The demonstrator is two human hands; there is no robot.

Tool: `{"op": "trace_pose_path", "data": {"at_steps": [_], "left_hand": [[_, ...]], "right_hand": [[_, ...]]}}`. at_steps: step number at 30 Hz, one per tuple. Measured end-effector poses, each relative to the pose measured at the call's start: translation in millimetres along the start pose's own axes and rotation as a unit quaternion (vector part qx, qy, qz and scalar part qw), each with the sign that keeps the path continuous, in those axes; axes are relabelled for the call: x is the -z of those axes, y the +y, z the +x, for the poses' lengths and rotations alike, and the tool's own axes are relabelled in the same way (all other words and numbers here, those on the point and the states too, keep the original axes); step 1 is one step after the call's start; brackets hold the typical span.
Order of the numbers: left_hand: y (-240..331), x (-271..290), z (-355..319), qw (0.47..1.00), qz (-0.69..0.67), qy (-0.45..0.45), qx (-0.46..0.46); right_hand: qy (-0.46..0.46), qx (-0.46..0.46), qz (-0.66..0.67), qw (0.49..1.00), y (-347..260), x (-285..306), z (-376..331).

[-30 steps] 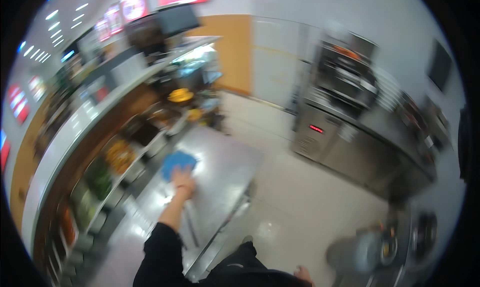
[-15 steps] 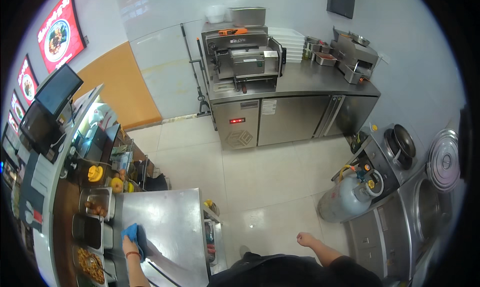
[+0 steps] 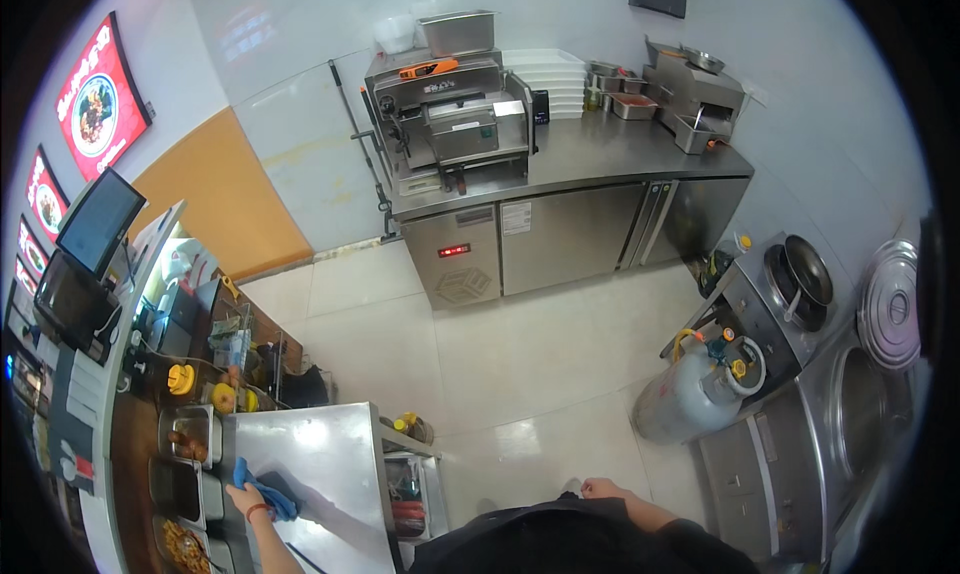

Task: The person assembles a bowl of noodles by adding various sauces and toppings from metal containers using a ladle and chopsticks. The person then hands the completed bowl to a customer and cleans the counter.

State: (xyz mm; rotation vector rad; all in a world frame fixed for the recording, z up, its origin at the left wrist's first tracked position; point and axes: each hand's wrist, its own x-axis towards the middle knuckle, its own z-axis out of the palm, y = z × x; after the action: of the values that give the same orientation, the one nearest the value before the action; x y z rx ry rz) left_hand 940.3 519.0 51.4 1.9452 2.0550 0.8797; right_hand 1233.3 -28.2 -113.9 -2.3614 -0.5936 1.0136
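Observation:
My left hand (image 3: 243, 498) is closed on a blue cloth (image 3: 270, 496), which lies bunched against the steel worktop (image 3: 305, 436) at its left side. A red band circles that wrist. Beside the hand, along the worktop's left edge, sit steel food pans: one holds brown round pieces (image 3: 188, 446), another is dark inside (image 3: 178, 491), and a nearer one has chopped yellow-brown food (image 3: 185, 546). Over the floor in front of my dark apron (image 3: 540, 539), my right hand (image 3: 600, 488) is curled into a loose fist, with nothing visible in it.
A grey gas cylinder (image 3: 678, 399) stands at the right by a steel stove unit (image 3: 745, 454). Across the room, a steel counter (image 3: 590, 164) carries a machine (image 3: 465, 129) and stacked white trays (image 3: 545, 79). Screens (image 3: 100, 219) line the left counter. Bottles (image 3: 412, 426) stand beside the worktop.
The view has shifted slightly. My left hand, still gripping the cloth, has moved a little along the worktop. My right hand has come in closer to my body.

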Motion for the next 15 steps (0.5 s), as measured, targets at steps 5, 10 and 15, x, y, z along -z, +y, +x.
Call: {"op": "trace_pose_path", "data": {"at_steps": [5,10,15], "left_hand": [[23,-2,-7,0.978,-0.164,0.011,0.125],[41,-24,-14,0.939,-0.32,-0.003,0.131],[26,-32,-11,0.974,-0.22,-0.008,0.047]], "right_hand": [[0.053,-0.004,-0.025,0.998,24,37,18],[0.075,-0.018,-0.028,0.997,46,54,34],[0.056,-0.027,-0.005,0.998,54,54,47]]}}
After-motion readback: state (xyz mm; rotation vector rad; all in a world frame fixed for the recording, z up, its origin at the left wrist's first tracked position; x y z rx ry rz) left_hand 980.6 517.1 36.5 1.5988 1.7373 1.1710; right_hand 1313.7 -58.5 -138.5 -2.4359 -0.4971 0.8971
